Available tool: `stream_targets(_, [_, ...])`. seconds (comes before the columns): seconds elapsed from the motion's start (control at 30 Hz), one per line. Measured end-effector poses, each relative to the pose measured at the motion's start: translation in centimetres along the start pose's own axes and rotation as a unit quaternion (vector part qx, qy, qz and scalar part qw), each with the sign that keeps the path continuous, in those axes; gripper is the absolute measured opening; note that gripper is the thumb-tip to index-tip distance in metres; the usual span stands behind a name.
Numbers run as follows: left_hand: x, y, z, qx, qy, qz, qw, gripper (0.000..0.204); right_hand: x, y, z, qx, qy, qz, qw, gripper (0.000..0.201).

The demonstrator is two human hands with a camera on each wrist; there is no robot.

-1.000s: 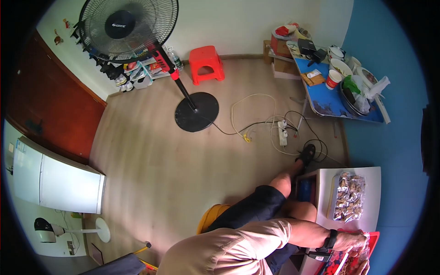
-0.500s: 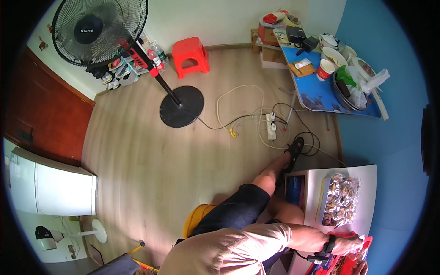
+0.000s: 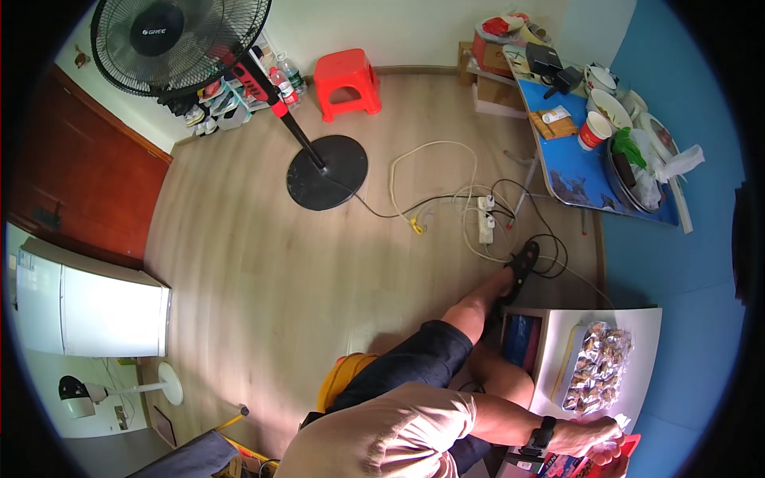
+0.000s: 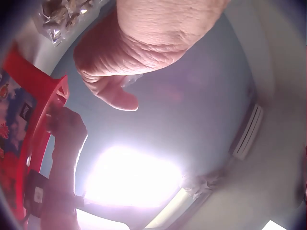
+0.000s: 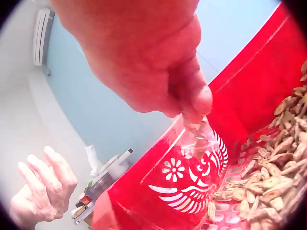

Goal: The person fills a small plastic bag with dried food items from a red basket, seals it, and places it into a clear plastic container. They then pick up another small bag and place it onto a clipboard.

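Because the clear plastic packet (image 5: 195,139) looks light, limp and slippery, I'd take it by its edge; my right hand (image 5: 139,57) pinches it at the red basket's (image 5: 132,196) wall, fingertips angled down. My left hand (image 4: 158,38) hovers nearby, thumb bent, its grip unclear to me.

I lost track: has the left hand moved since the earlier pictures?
Yes: against the white cabinet, the left hand has shifted toward the head view's left edge.
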State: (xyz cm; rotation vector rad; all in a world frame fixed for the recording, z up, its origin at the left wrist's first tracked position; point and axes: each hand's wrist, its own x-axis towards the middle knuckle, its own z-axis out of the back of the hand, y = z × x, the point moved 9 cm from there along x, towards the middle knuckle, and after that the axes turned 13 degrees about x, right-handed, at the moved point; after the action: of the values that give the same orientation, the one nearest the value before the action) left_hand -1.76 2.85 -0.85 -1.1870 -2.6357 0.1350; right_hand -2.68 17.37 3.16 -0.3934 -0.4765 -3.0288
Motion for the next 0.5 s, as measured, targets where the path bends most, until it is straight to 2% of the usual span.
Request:
stream_targets(0.03, [-1.4, -1.1, -0.9, 0.085, -0.046, 0.01, 0.995, 0.019, 0.0, 0.0, 0.1, -0.006, 0.003, 0.003, 1.0, 0.017])
stream_targets(0.17, [-2.0, -1.1, 1.3, 0.082, -0.154, 0.055, 0.983, 0.021, 0.0, 0.4, -0.2, -0.021, 0.008, 0.009, 1.0, 0.017])
stream_targets(0.3, [-3.5, -1.8, 2.7, 0.086, -0.151, 0.069, 0.982, 0.017, -0.1, 0.5, -0.3, -0.031, 0.016, 0.013, 0.999, 0.018])
stream_targets(0.4, [-5.2, -3.5, 1.4, 0.044, -0.104, -0.001, 0.994, 0.013, -0.1, 0.8, -0.4, -0.038, 0.02, 0.022, 0.999, 0.019])
stream_targets(0.47, [-6.3, -4.6, 2.2, 0.164, -0.112, -0.044, 0.979, 0.011, -0.4, 0.8, -0.4, -0.045, 0.024, 0.023, 0.998, 0.019])
stream_targets(0.5, [-6.5, -4.3, 2.9, 0.115, -0.14, -0.047, 0.982, 0.015, -0.6, 0.7, -0.3, -0.048, 0.024, 0.024, 0.998, 0.019])
